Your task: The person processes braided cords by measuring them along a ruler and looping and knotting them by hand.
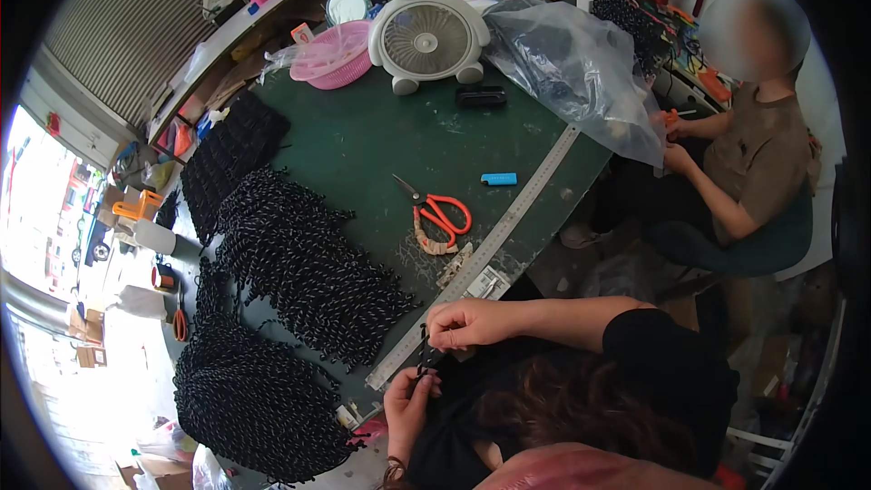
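Observation:
Between my two hands runs a short length of thin black cord (424, 345) with light flecks. My right hand (461, 323) is closed in a pinch on its upper part. Below it, my left hand (410, 399) pinches the lower end between thumb and fingers. Both hands are over the near table edge, beside a long metal ruler (508, 225). Large bundles of similar flecked cords, one in the middle (299, 263) and one at the lower left (259, 404), lie left of my hands. Red-handled scissors (442, 200) and a blue lighter (499, 179) rest beyond the ruler.
On the green table (345, 150) stand a white fan (426, 41) and a pink basket (334, 68). Clear plastic sheeting (581, 68) covers the far right corner. A dark bundle (238, 154) lies far left. Another person (762, 145) sits at right, holding an orange-handled tool.

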The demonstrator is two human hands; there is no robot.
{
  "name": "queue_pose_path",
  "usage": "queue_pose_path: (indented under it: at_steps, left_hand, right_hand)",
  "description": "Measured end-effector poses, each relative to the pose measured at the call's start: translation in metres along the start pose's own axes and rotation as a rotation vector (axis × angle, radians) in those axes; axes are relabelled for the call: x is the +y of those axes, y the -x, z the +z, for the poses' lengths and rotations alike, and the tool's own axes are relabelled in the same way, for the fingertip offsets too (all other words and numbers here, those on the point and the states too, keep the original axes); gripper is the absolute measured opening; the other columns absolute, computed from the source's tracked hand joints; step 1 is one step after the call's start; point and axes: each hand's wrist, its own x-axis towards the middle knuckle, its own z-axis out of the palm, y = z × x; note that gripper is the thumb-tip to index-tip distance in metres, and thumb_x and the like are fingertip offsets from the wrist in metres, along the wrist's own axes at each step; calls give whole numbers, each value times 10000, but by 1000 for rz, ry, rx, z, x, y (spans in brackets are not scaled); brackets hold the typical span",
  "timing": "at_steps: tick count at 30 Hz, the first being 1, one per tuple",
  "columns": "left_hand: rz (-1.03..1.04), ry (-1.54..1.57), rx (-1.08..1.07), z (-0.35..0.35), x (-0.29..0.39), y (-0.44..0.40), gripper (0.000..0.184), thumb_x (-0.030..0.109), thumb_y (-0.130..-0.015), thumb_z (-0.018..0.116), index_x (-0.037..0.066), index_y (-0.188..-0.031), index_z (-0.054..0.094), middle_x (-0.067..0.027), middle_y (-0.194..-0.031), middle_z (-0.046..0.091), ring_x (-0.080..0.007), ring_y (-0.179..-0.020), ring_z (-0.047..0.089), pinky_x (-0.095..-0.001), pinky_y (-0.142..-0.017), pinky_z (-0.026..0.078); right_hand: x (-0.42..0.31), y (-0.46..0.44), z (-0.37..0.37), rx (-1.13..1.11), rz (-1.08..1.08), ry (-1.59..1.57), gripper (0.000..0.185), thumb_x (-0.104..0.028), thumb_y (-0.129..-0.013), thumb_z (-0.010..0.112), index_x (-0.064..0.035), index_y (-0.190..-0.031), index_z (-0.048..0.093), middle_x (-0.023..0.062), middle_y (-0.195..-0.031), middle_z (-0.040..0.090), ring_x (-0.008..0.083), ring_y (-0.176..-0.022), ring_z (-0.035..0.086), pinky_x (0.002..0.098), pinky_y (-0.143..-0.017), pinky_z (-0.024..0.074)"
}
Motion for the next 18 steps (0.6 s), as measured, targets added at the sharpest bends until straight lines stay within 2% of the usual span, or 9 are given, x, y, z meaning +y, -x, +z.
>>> queue_pose_path:
  at_steps: [3, 4, 7, 11, 13, 15, 17, 18]
  left_hand:
    - [-25, 29, -33, 4, 3, 1, 85, 81, -964, 545, 9, -988, 583, 1, -785, 584, -63, -653, 509, -187, -622, 421]
    - [-41, 43, -47, 5, 4, 1, 110, 111, -982, 524, 17, -969, 579, 10, -764, 571, -55, -643, 491, -183, -606, 402]
    - [-61, -80, -85, 6, 9, 2, 152, 153, -998, 497, 37, -928, 567, 22, -729, 543, -49, -633, 459, -184, -584, 364]
    - [-17, -203, -158, 3, 8, 1, 197, 196, -1010, 476, 58, -896, 559, 35, -694, 512, -49, -615, 418, -196, -563, 331]
    - [11, -233, -189, -1, 5, 0, 207, 207, -1012, 472, 63, -890, 559, 39, -685, 504, -51, -609, 405, -202, -558, 324]
    - [-92, -255, -208, -12, -4, 5, 214, 203, -1011, 473, 57, -878, 557, 31, -704, 508, -63, -641, 424, -210, -591, 346]
    - [-145, -271, -223, -17, -10, 11, 218, 201, -1011, 474, 54, -873, 557, 27, -714, 510, -68, -657, 433, -214, -608, 358]
    - [-174, -219, -234, -17, -12, 14, 221, 200, -1012, 474, 48, -874, 557, 21, -733, 515, -74, -685, 446, -216, -635, 367]
  right_hand:
    - [-12, -1, 5, 51, 388, -785, 292, -291, -999, 510, -45, -896, 629, 26, -808, 571, 120, -692, 537, 241, -638, 439]
    - [-10, -1, 5, 51, 385, -784, 292, -291, -999, 510, -45, -896, 629, 26, -808, 571, 120, -692, 537, 241, -638, 439]
    - [-4, -2, 4, 171, 331, -1184, 325, -287, -1005, 492, -57, -790, 568, 44, -789, 548, 111, -648, 502, 240, -583, 422]
    - [-8, 2, -12, 317, 300, -1153, 305, -249, -1002, 478, -58, -771, 536, 53, -780, 526, 94, -616, 450, 234, -543, 398]
    - [-5, 3, -39, 449, 217, -1090, 290, -230, -995, 486, -69, -758, 532, 41, -771, 523, 84, -598, 443, 195, -504, 364]
    - [-22, 11, -80, 822, 87, -1225, 299, -215, -995, 477, -79, -733, 523, 12, -747, 496, 73, -574, 404, 177, -471, 316]
    - [-22, 30, -121, 903, -290, -1122, 269, -204, -994, 475, -83, -759, 523, -17, -719, 462, 63, -564, 360, 177, -459, 290]
    - [-27, 41, -134, 909, -354, -1083, 250, -207, -995, 477, -81, -783, 521, -21, -711, 445, 63, -559, 336, 183, -461, 280]
